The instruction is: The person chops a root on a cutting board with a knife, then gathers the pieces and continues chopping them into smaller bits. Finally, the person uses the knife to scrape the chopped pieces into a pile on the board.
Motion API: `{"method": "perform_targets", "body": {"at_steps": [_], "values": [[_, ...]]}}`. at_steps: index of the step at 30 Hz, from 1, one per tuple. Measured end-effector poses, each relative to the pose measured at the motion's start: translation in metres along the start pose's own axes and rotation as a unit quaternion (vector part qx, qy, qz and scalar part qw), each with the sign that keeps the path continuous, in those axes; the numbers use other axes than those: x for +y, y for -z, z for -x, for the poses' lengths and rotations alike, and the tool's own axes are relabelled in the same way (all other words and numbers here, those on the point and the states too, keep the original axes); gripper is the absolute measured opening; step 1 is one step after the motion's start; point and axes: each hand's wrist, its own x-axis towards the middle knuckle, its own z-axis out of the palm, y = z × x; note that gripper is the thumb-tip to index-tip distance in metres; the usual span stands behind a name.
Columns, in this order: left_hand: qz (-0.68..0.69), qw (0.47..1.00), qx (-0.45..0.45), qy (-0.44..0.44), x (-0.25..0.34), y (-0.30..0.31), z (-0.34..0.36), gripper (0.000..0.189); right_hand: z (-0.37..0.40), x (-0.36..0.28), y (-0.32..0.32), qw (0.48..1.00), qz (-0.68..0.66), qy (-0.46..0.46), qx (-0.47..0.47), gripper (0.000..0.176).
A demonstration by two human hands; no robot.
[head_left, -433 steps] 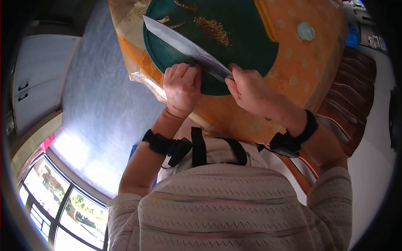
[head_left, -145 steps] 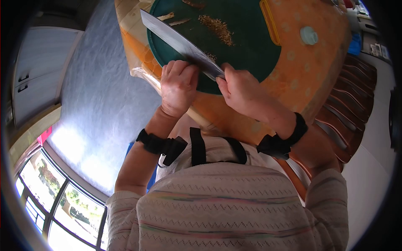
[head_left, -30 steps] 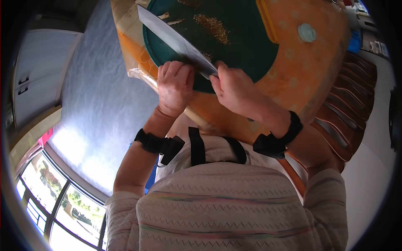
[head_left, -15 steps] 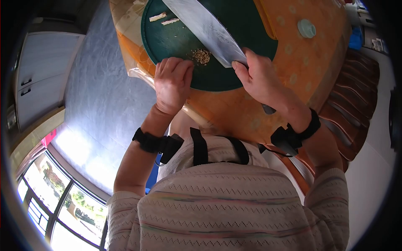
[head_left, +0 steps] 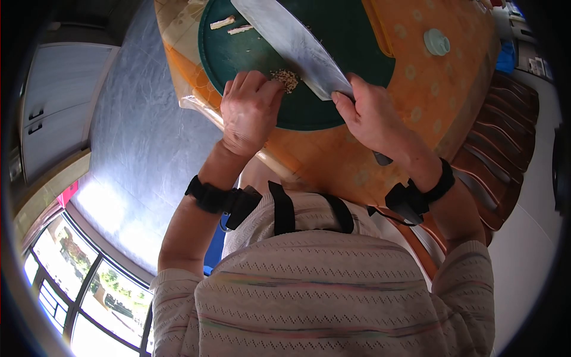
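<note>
My right hand (head_left: 377,113) grips a large kitchen knife (head_left: 297,50) by its handle, with thumb and finger pinching the heel of the blade. The wide blade slants over a round dark green cutting board (head_left: 321,116). Beside the blade lies a small heap of chopped pale bits (head_left: 286,79). My left hand (head_left: 251,110) is over the board's near edge, fingers curled closed against the left side of the heap; whatever they hold is hidden. Two pale strips (head_left: 223,22) lie farther up on the board.
The board stands on a table with an orange patterned cloth (head_left: 351,160). An orange-yellow edged item (head_left: 377,27) overlaps the board's far right. A pale green lid-like object (head_left: 437,41) is at the right. A brown slatted chair (head_left: 496,143) stands beyond the table's right edge.
My left hand has moved right and slightly up the board, closer to the chopped heap. The knife's heel has lowered slightly, with my right hand still gripping it.
</note>
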Motion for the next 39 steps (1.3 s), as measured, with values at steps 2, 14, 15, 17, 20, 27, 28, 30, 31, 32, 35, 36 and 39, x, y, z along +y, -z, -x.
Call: {"method": "perform_targets", "body": {"at_steps": [2,14,15,17,20,27,28,30,31,32,35,36,39], "values": [[0.003,1.000,0.004,0.004,0.002,-0.001,0.004,0.013,0.002,0.002,0.000,1.000,0.003,0.000,-0.005,0.019],[-0.002,1.000,-0.004,0.002,0.008,-0.003,-0.001,0.015,0.000,0.002,-0.005,1.000,-0.003,0.013,-0.005,0.018],[-0.001,1.000,-0.002,0.003,0.007,-0.002,0.000,0.015,0.001,0.001,-0.005,1.000,-0.004,0.013,-0.005,0.018],[0.000,1.000,-0.002,0.003,0.005,0.001,0.003,0.015,0.001,0.000,-0.005,1.000,-0.003,0.008,-0.007,0.018],[0.001,1.000,0.014,0.021,0.003,0.006,0.009,0.014,0.001,-0.002,-0.006,1.000,-0.016,0.007,-0.009,0.018],[0.009,0.999,0.021,0.024,0.003,0.010,0.010,0.015,0.000,-0.013,-0.011,0.999,-0.007,-0.005,-0.036,0.016],[0.008,0.999,0.022,0.025,0.004,0.010,0.010,0.015,0.000,-0.014,-0.011,0.999,0.008,-0.001,-0.045,0.015],[0.007,0.999,0.022,0.040,0.005,0.012,0.011,0.015,-0.001,-0.014,-0.011,0.998,0.024,0.004,-0.055,0.015],[0.006,0.998,0.022,0.054,0.005,0.013,0.012,0.015,-0.002,-0.014,-0.011,0.997,0.031,0.008,-0.065,0.015],[0.007,0.998,0.022,0.056,0.005,0.012,0.013,0.015,-0.003,-0.014,-0.011,0.996,0.037,0.011,-0.075,0.015],[0.007,0.998,0.023,0.066,0.000,0.009,0.018,0.016,-0.005,-0.012,-0.014,0.992,0.093,0.040,-0.078,0.014],[-0.001,0.998,0.020,0.061,0.000,0.009,0.019,0.016,-0.007,-0.013,-0.014,0.991,0.094,0.040,-0.081,0.014],[-0.011,0.998,0.018,0.059,0.000,0.007,0.021,0.015,-0.008,-0.018,-0.015,0.987,0.122,0.033,-0.101,0.014]]}}
